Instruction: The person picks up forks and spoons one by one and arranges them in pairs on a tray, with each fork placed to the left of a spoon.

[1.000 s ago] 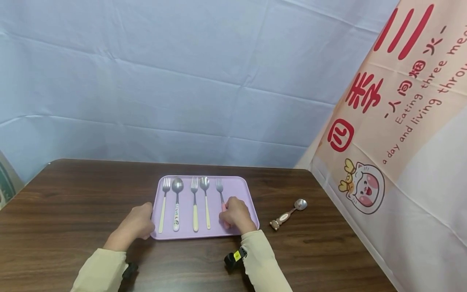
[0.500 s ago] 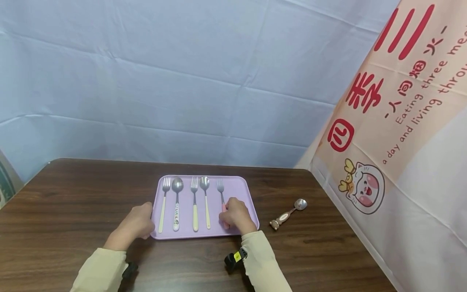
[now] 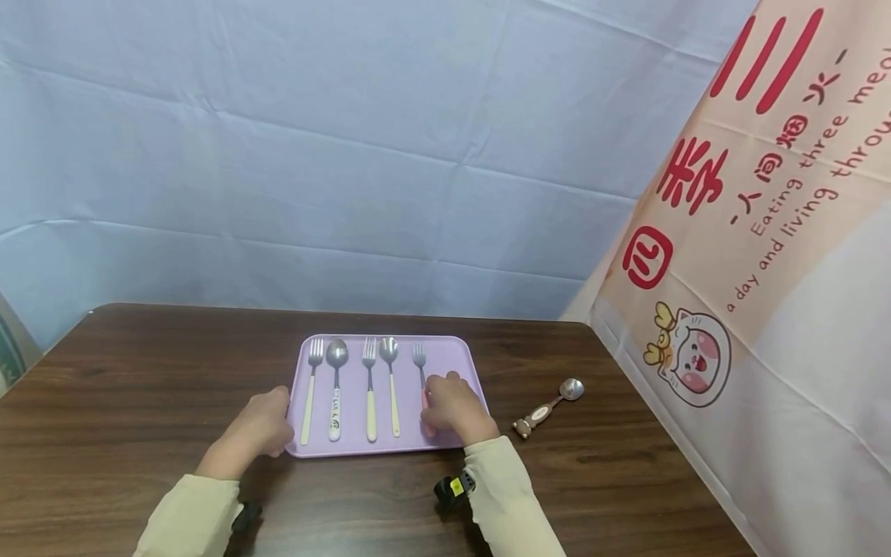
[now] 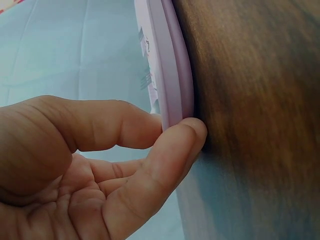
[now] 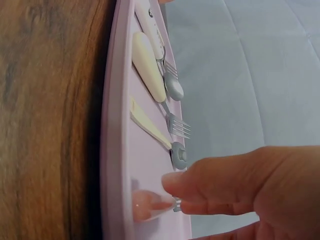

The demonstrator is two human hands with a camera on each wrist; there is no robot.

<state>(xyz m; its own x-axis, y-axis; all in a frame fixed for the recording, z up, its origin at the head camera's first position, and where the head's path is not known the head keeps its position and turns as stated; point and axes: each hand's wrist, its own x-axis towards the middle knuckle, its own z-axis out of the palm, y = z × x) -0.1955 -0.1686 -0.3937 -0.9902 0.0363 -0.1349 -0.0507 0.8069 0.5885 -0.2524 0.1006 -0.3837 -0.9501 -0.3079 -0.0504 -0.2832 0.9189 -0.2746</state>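
A lilac tray (image 3: 353, 402) lies on the table. My left hand (image 3: 254, 425) pinches its left rim between thumb and finger, plain in the left wrist view. At the tray's right side lies a pink-handled fork (image 5: 145, 206). My right hand (image 3: 455, 406) is over that handle; in the right wrist view the thumb is extended and stands off it. Left of this fork lie a cream-handled spoon (image 3: 394, 406), a yellow-handled fork (image 3: 371, 414), a spoon with a patterned white handle (image 3: 336, 410) and a cream-handled fork (image 3: 308, 406), roughly parallel, heads toward the far edge.
To the right of the tray, a spoon with a brown bear-shaped handle (image 3: 541, 414) lies slanted on the dark wooden table (image 3: 139, 387). A pale blue cloth (image 3: 313, 155) hangs behind. A printed cloth (image 3: 766, 232) hangs along the right side.
My right hand has shifted slightly to the right, and its fingers have loosened from the pink-handled fork. The left hand stays at the tray rim.
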